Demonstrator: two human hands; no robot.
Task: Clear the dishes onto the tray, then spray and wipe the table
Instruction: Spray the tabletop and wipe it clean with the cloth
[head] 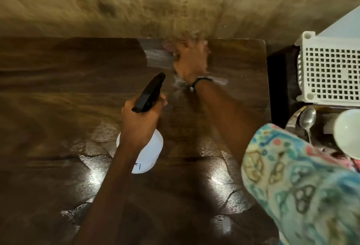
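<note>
The table, dark wood, fills the view from the left edge to just short of the right; I note wet, shining patches across its near half. At centre my left hand grips the neck of a spray bottle, white body, black trigger head pointing toward the far edge, held above the table. Right of it my right hand is at the far edge, heavily blurred; something pinkish, probably a cloth, shows at the fingers, but I cannot tell how the hand is closed. A pale wet streak lies beside it. Further right, off the table, stand a white perforated basket and a tray carrying a spoon and a white bowl.

In my judgement the dishes are cleared and wiping is in hand. Done well: overlapping strokes, far edge toward near, covering every wet patch, bottle kept out of the path.
</note>
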